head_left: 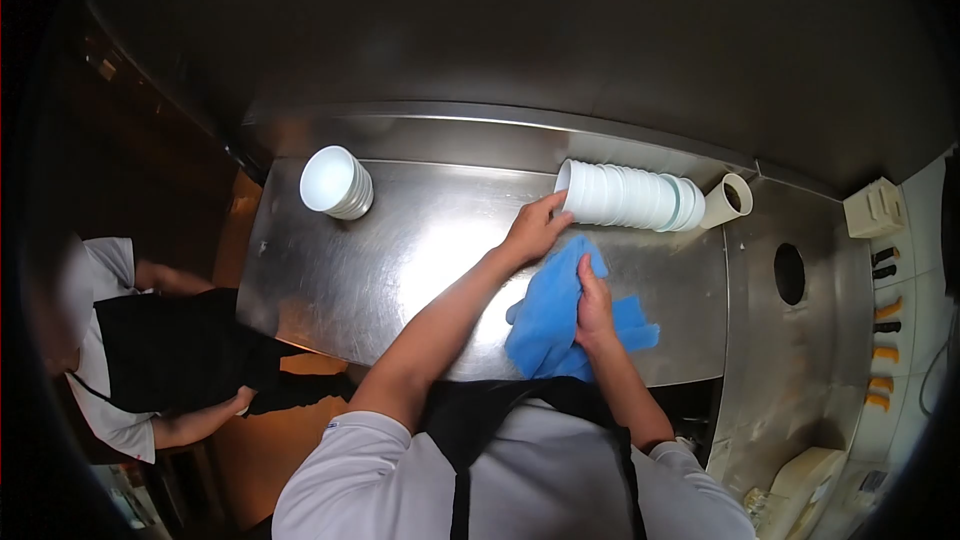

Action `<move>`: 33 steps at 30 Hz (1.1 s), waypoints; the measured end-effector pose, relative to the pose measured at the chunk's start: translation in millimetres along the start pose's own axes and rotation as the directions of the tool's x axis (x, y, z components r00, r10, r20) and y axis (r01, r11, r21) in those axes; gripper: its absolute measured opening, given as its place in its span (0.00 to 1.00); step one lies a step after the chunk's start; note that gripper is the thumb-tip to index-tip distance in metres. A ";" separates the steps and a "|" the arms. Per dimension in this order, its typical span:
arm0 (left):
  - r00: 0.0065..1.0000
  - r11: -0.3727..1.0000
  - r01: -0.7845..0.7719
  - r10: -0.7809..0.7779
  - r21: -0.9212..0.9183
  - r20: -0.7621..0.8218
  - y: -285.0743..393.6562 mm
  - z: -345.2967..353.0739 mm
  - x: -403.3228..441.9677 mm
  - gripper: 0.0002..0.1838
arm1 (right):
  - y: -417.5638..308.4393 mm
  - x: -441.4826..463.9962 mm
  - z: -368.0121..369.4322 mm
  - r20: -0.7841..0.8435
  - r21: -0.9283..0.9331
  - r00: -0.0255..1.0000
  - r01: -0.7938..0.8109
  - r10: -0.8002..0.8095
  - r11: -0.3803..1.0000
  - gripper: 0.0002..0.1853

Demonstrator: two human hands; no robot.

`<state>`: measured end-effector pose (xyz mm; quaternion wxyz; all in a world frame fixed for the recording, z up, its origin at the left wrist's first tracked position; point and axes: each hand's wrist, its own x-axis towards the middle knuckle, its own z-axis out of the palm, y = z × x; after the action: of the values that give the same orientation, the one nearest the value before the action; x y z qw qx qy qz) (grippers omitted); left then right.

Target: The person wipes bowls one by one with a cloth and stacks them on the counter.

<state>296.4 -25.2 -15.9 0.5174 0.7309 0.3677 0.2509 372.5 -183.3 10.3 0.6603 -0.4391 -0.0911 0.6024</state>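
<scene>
A long row of nested white bowls lies on its side along the back of the steel counter. My left hand is at the row's left end, its fingers closed at the rim of the end bowl. In front of the row, my right hand grips a blue cloth, which hangs bunched around it over the counter's front part. Farther left, a short upright stack of white bowls stands apart from both hands.
The steel counter runs beneath everything. A cream container with dark contents sits right of the row. A round dark hole opens in the right-hand counter. Knives hang on the right wall. A co-worker in a black apron stands left.
</scene>
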 end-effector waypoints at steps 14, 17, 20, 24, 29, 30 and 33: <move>0.913 0.974 -0.139 0.195 0.177 -0.358 17.5 -25.2 -91.8 0.13 | 66.0 12.1 10.3 0.257 -0.714 0.705 0.599 -0.661 0.362 0.25; 0.906 0.991 -0.115 0.135 0.072 -0.402 24.0 -12.6 -121.4 0.14 | 33.7 17.1 38.5 0.311 -0.724 0.860 0.490 -0.404 0.486 0.24; 0.916 0.981 0.041 -0.114 -0.191 -0.386 36.3 -31.9 -144.5 0.15 | -7.8 12.8 57.4 0.040 -0.624 0.993 0.111 -0.111 0.773 0.24; 0.837 0.123 0.014 -0.544 -0.992 -0.056 48.1 -65.0 -123.3 0.14 | 0.5 6.2 52.9 0.261 -0.266 0.963 0.146 -0.075 0.953 0.22; 0.929 0.650 -0.202 -0.110 -0.732 -0.354 18.2 -46.7 -130.5 0.26 | -7.8 2.7 61.0 0.343 -0.370 0.939 0.140 -0.005 0.919 0.27; 0.950 0.646 -0.108 -0.158 -0.756 -0.271 30.7 -44.3 -131.8 0.27 | -0.9 1.4 54.8 0.463 -0.479 0.886 0.277 -0.029 0.833 0.28; 0.922 0.362 0.221 -0.379 -0.906 0.073 54.1 -65.9 -129.7 0.26 | 10.6 -12.7 73.8 0.670 -0.680 0.733 0.671 -0.122 0.297 0.22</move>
<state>183.8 -101.4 59.1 0.8344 0.2387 0.3398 0.3624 313.7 -160.8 52.3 0.4030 -0.5082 -0.6744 0.3528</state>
